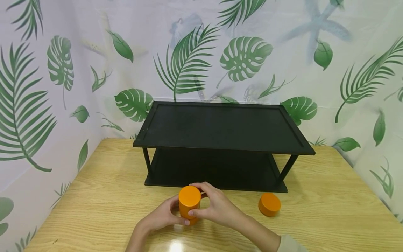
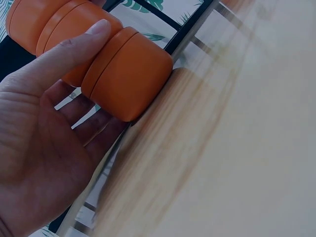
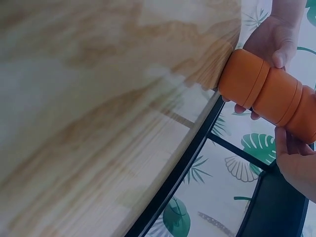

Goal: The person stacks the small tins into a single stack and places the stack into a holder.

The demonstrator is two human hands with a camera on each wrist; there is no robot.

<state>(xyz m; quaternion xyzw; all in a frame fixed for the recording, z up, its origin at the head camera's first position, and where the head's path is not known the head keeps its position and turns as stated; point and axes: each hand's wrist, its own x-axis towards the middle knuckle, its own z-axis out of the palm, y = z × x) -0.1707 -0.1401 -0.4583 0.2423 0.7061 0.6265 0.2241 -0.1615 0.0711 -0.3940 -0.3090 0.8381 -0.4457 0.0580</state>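
Three round orange lidded jars stand stacked on the wooden table, seen from above in the head view as a short column with the top jar point(image 1: 190, 197) uppermost. My left hand point(image 1: 160, 214) curls round the lower part, its thumb lying across the middle jar point(image 2: 85, 19) just above the lid of the bottom jar point(image 2: 132, 74). From the other side my right hand point(image 1: 217, 207) grips the top jar between thumb and fingers. In the right wrist view the bottom jar point(image 3: 243, 74) meets the tabletop, and the upper jars lean slightly out of line.
Another orange jar point(image 1: 269, 204) sits on the table to the right of my right hand. Behind the stack stands a black two-tier shelf point(image 1: 220, 126), its lower front edge close beyond my fingers. A leaf-patterned cloth point(image 1: 201, 52) hangs behind the table point(image 1: 104, 196).
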